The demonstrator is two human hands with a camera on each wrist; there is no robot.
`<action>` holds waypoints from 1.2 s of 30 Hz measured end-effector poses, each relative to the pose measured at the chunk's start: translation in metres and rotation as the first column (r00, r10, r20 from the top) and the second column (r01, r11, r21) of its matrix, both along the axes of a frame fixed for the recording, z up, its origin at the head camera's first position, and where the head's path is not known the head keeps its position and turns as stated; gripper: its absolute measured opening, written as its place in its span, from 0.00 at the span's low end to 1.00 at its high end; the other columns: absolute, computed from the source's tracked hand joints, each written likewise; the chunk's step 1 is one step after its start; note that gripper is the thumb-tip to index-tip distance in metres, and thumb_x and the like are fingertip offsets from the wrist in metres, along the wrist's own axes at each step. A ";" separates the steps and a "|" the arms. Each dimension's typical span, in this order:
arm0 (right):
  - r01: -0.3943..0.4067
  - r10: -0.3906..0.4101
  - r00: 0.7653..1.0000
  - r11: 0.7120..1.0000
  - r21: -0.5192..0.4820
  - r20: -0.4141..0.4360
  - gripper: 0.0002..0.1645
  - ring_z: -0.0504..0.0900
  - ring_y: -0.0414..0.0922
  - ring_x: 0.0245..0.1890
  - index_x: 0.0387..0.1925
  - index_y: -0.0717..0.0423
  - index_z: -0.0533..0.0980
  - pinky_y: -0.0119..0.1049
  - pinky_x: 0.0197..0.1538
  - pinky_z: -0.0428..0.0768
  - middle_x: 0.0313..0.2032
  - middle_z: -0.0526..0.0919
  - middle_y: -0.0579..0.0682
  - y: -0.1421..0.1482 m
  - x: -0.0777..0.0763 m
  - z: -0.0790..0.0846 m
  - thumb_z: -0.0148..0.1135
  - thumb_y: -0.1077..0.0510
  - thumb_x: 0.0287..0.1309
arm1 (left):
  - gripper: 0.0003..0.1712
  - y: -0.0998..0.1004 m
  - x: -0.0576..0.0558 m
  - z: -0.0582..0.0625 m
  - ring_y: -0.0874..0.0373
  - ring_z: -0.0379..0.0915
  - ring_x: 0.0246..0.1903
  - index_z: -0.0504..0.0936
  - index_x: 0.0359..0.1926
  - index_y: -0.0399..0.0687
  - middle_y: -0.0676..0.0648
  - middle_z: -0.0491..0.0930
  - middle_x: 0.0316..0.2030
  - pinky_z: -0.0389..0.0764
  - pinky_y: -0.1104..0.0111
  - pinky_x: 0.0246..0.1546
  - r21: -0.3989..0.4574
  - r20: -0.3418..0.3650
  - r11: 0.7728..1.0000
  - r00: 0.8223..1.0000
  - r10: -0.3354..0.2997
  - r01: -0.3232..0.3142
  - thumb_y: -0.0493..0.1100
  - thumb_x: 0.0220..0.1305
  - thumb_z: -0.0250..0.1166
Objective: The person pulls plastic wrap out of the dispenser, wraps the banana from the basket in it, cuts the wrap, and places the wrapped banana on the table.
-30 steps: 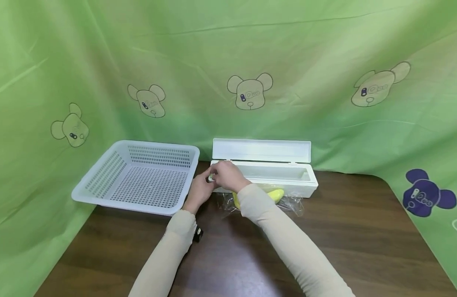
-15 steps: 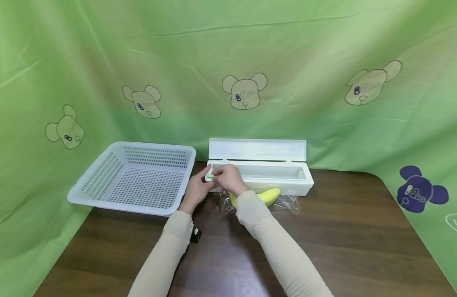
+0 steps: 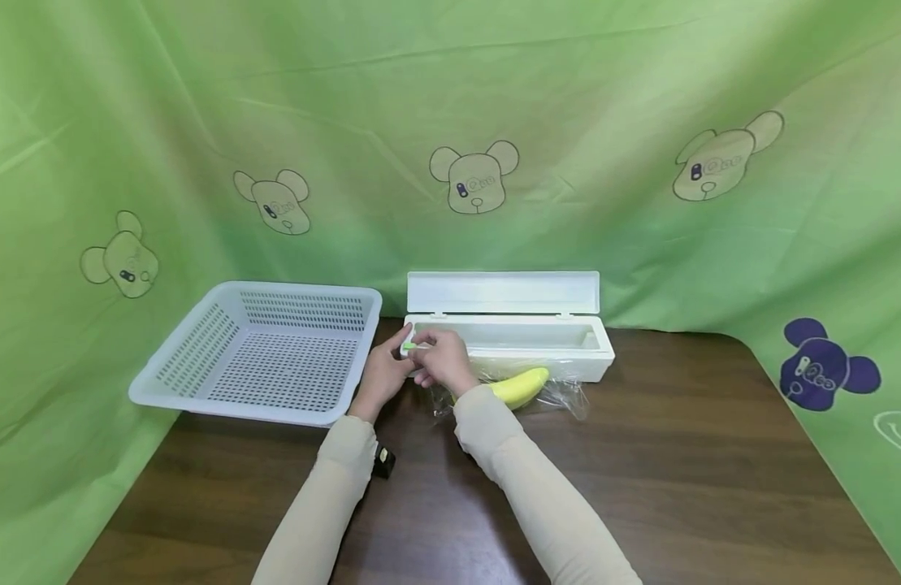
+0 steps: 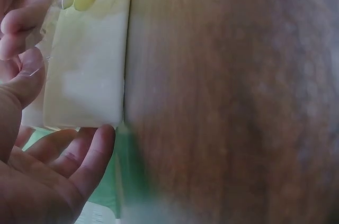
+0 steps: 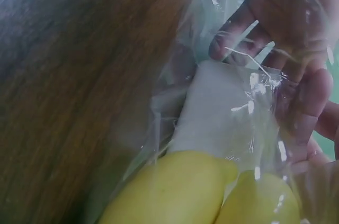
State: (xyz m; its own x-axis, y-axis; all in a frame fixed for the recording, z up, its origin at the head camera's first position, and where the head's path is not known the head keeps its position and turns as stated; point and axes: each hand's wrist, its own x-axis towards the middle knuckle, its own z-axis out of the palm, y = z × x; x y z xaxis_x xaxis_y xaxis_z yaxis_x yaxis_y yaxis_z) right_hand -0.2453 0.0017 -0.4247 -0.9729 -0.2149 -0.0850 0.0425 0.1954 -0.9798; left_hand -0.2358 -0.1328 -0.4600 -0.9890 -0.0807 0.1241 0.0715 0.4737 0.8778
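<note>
Yellow fruit [image 3: 519, 388] with clear film [image 3: 567, 400], work seemingly midway.
The fruit lies before the white box [image 3: 548, 370], toward the far edge of the bench [image 3: 677, 455]; film is drawn out, apparently not yet parted. The right hand [image 3: 444, 357] curls its fingers at a green tab [image 3: 408, 346]; whether that grip pinches it I cannot tell. The left hand [image 3: 382, 375] clasps the box's left end. Behind, the lid [image 3: 503, 292] stands raised, not yet closed. The right wrist view shows two yellow ends; the head view plainly shows one.
</note>
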 end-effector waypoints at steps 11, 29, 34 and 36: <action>-0.016 0.016 1.000 1.000 0.024 -0.006 0.04 0.79 0.45 0.12 0.40 0.63 0.77 0.38 0.17 0.81 0.31 0.84 0.59 -0.001 0.000 0.001 0.62 0.69 0.63 | 0.36 -0.001 0.001 0.001 0.56 0.76 0.46 0.73 0.70 0.53 0.43 0.86 0.47 0.73 0.66 0.43 0.007 0.011 1.000 1.000 0.006 -0.006 0.42 0.61 0.71; -0.024 0.024 0.998 1.000 0.006 0.057 0.06 0.80 0.46 0.13 0.41 0.64 0.73 0.37 0.17 0.81 0.31 0.83 0.61 0.005 -0.003 0.004 0.61 0.71 0.64 | 0.37 -0.001 0.000 0.002 0.53 0.75 0.52 0.73 0.71 0.53 0.37 0.82 0.54 0.74 0.62 0.50 0.001 0.006 1.000 1.000 -0.009 0.009 0.43 0.61 0.74; -0.038 0.038 0.997 0.999 0.008 0.067 0.07 0.82 0.48 0.15 0.42 0.64 0.72 0.38 0.18 0.82 0.30 0.84 0.61 0.007 -0.004 0.005 0.60 0.72 0.64 | 0.37 -0.001 0.000 0.002 0.52 0.74 0.58 0.73 0.70 0.54 0.39 0.80 0.57 0.74 0.60 0.55 0.005 0.010 1.000 1.000 -0.003 0.003 0.43 0.61 0.75; -0.042 0.040 0.997 0.999 0.020 0.063 0.07 0.82 0.48 0.15 0.42 0.64 0.73 0.39 0.19 0.82 0.29 0.84 0.61 0.008 -0.005 0.005 0.60 0.72 0.65 | 0.37 -0.001 0.000 0.002 0.50 0.72 0.61 0.73 0.70 0.54 0.40 0.78 0.59 0.72 0.59 0.59 0.007 0.012 1.000 1.000 -0.003 0.003 0.44 0.60 0.75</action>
State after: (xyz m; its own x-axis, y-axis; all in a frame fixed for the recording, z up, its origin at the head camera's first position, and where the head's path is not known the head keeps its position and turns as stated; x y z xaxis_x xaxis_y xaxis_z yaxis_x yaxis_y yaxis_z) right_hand -0.2500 0.0098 -0.4196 -0.9560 -0.2520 -0.1500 0.0948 0.2186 -0.9712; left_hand -0.2362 -0.1339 -0.4576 -0.9906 -0.0787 0.1119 0.0625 0.4677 0.8817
